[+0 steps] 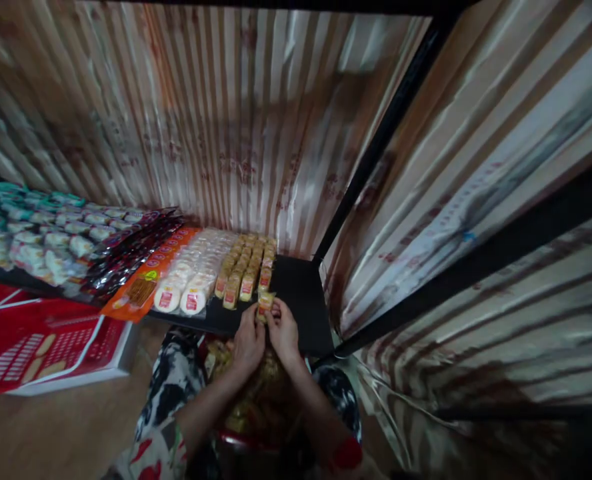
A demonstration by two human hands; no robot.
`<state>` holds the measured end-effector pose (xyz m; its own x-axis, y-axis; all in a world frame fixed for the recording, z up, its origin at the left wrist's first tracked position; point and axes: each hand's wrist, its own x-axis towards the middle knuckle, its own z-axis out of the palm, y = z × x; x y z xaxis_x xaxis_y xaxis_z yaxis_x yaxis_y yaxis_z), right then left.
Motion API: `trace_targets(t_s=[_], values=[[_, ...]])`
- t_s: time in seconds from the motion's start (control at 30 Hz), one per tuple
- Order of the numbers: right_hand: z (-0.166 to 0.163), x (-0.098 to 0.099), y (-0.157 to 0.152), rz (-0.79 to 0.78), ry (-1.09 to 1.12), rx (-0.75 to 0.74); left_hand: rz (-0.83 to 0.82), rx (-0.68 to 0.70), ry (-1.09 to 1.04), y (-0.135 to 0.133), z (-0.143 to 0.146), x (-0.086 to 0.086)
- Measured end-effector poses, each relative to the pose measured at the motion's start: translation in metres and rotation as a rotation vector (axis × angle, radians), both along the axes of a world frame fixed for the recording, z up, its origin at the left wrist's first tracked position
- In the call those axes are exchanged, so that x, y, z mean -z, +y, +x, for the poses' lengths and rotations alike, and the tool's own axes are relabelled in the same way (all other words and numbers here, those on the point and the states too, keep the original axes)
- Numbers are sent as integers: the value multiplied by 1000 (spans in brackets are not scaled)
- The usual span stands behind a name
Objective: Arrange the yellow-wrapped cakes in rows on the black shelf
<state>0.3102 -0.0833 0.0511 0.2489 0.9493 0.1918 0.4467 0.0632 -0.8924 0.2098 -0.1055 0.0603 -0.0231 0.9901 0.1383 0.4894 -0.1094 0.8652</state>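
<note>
Between my two hands is a small yellow-wrapped snack packet with a red label, held upright over the black shelf. My left hand grips its left side with closed fingers. On the other side, my right hand pinches it between thumb and fingers. Just beyond the packet stand rows of matching yellow packets, their red labels facing me. Below my wrists, a red-rimmed container between my knees holds many more yellow packets, partly hidden by my forearms.
Left of the yellow rows lie round white packaged snacks, an orange snack bag, dark shiny packets and white-and-green packets. A red printed box stands on the floor at left. Black shelf posts and striped sheeting enclose the shelf.
</note>
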Motion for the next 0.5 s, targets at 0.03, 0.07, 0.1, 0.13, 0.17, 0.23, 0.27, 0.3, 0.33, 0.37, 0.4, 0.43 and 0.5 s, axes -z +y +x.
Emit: trace_targets(t_s=[0.03, 0.07, 0.1, 0.13, 0.17, 0.23, 0.27, 0.3, 0.33, 0.37, 0.4, 0.43, 0.5], values=[[1, 0, 7, 0, -14, 11, -2, -1, -1, 4, 3, 1], [2, 1, 14, 0, -27, 21, -1, -3, -1, 7, 6, 2], [2, 1, 20, -1, -38, 30, 5, -1, 1, 10, 8, 3], [2, 1, 26, -3, -47, 37, 12, 6, 2, 13, 10, 5], [2, 2, 32, -7, -56, 44, 16, 18, 2, 16, 12, 6], [2, 3, 42, -21, -78, 56, 6, 45, 3, 23, 14, 8], [2, 4, 47, -31, -90, 60, -8, 51, 7, 26, 15, 9], [1, 5, 51, -41, -100, 63, -25, 49, 12, 29, 15, 10], [1, 7, 54, -50, -108, 65, -41, 46, 18, 33, 15, 11], [1, 8, 57, -58, -111, 67, -55, 45, 24, 36, 15, 12], [1, 9, 60, -64, -114, 67, -65, 45, 29, 38, 15, 13], [1, 11, 62, -70, -118, 70, -74, 47, 32, 41, 15, 15], [1, 13, 66, -84, -131, 75, -88, 53, 39, 45, 15, 19]])
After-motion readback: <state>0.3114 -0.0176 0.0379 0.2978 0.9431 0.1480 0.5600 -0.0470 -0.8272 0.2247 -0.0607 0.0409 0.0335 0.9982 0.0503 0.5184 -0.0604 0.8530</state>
